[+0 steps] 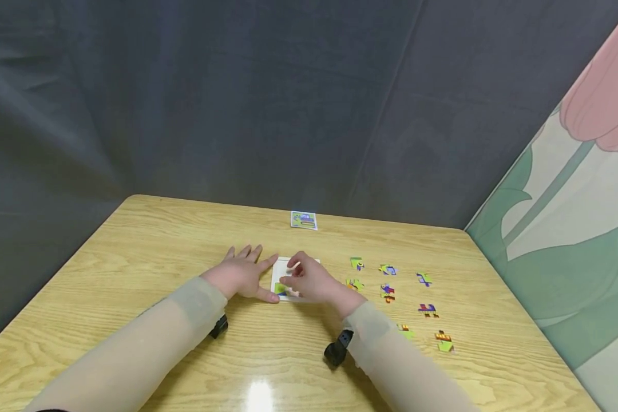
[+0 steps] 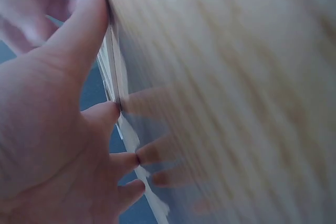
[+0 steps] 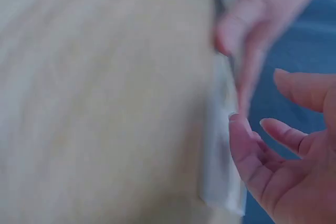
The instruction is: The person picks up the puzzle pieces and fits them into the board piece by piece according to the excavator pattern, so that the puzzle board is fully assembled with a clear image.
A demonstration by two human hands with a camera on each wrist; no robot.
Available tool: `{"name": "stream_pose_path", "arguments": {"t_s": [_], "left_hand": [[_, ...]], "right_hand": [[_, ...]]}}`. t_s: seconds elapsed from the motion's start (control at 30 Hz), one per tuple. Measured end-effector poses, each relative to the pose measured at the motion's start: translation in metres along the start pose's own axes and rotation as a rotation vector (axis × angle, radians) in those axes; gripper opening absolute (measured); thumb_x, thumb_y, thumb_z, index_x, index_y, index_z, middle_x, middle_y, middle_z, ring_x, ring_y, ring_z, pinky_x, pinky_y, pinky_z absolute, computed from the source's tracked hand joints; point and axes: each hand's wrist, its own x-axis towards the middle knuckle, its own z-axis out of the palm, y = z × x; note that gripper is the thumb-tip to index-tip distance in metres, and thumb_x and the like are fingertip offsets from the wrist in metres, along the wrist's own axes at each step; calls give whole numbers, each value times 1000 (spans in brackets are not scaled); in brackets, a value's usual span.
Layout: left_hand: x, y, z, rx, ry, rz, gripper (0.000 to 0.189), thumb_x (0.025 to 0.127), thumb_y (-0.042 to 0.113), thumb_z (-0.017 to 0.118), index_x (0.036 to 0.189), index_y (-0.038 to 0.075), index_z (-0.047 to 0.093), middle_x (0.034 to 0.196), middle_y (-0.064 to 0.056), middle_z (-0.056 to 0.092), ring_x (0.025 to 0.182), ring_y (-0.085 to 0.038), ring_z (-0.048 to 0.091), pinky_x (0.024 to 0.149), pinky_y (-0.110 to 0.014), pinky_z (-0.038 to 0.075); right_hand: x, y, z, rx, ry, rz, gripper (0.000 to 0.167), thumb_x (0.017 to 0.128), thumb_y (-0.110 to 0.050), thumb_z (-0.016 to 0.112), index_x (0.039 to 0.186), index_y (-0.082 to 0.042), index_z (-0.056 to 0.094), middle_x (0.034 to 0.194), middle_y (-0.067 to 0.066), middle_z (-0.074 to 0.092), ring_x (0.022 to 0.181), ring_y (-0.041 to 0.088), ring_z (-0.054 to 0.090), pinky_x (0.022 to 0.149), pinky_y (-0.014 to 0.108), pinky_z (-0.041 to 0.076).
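Observation:
A small white puzzle tray (image 1: 281, 265) lies flat on the wooden table, with green and blue puzzle pieces (image 1: 280, 289) in its near left corner. Fingers spread, my left hand (image 1: 241, 276) rests on the table, its thumb and index finger touching the tray's left edge. Over the tray hovers my right hand (image 1: 309, 279), fingers loosely bent and apart, partly hiding the tray. In the right wrist view no piece shows between the fingers of the right hand (image 3: 294, 156), which are beside the tray (image 3: 223, 156).
Several loose puzzle pieces (image 1: 388, 290) are scattered to the right of the tray, some near the right forearm. A printed picture card (image 1: 304, 220) lies beyond the tray, towards the table's far edge. A dark curtain (image 1: 247, 103) hangs behind the table (image 1: 175, 234).

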Motion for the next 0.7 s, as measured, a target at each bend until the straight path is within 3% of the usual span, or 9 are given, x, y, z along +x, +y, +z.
{"name": "stream_pose_path", "arguments": {"t_s": [0.1, 0.2, 0.33, 0.47, 0.7], "left_hand": [[-1, 0, 0, -4, -7, 2, 107, 78, 79, 58, 161, 27, 14, 164, -17, 4, 148, -41, 2, 114, -63, 0], [-3, -2, -1, -6, -16, 3, 107, 78, 78, 57, 161, 27, 11, 164, -17, 1, 148, -41, -1, 114, -62, -2], [-7, -3, -3, -4, -23, 3, 107, 79, 77, 58, 161, 27, 9, 164, -17, 0, 148, -41, -2, 114, -61, -3], [-12, -3, -2, -20, -26, -1, 107, 80, 76, 59, 161, 27, 9, 164, -17, -2, 148, -41, -1, 114, -61, -1], [-19, -3, 0, -62, -35, -19, 107, 80, 73, 60, 161, 27, 9, 164, -17, -2, 148, -42, 0, 111, -67, 12]], "right_hand": [[-13, 1, -24, 125, 41, 3, 32, 98, -18, 65, 121, 0, 53, 100, 12, 56, 81, 26, 61, 64, 35, 54], [-31, 8, -52, 140, 87, -25, 29, 99, -18, 63, 120, 0, 55, 108, 15, 57, 86, 34, 60, 68, 45, 55], [-57, 27, -88, 74, 73, -42, 28, 101, -20, 61, 119, 1, 57, 113, 15, 58, 86, 38, 58, 71, 48, 54], [-84, 49, -115, 15, 31, -57, 26, 100, -18, 61, 117, 2, 59, 104, 12, 60, 81, 32, 58, 69, 42, 53], [-129, 82, -133, -197, -128, -116, 20, 87, 0, 72, 105, -4, 64, 89, 6, 59, 79, 20, 54, 66, 29, 48]]}}
